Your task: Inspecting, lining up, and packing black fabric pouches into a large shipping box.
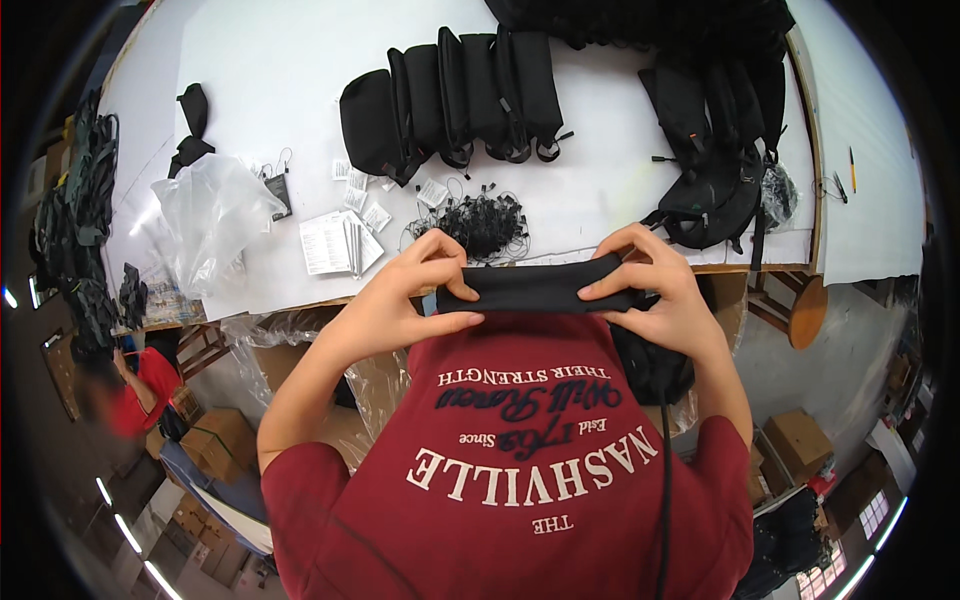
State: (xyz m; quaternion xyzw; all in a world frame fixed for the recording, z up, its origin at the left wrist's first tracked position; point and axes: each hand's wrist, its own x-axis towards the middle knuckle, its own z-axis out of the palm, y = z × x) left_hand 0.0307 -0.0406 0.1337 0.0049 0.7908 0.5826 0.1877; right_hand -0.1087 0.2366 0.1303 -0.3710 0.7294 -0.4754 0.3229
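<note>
A long black fabric pouch (535,288) is stretched level in front of my chest, at the near edge of the white table. My left hand (425,295) pinches its left end between thumb and fingers. At the other end my right hand (655,285) grips it the same way, thumb on the near face. Just beyond the pouch lies a tangled heap of black tag strings (470,225). Left of the heap is a stack of white printed cards (335,245), with several small white tags (378,217) scattered beside it.
Farther back stands a row of black pouches (470,95). Black bags (715,190) are piled at the right, near a pen (853,170). A clear plastic bag (210,210) lies at the left. Another person in red (155,390) is at the far left. Cardboard boxes (220,445) stand behind.
</note>
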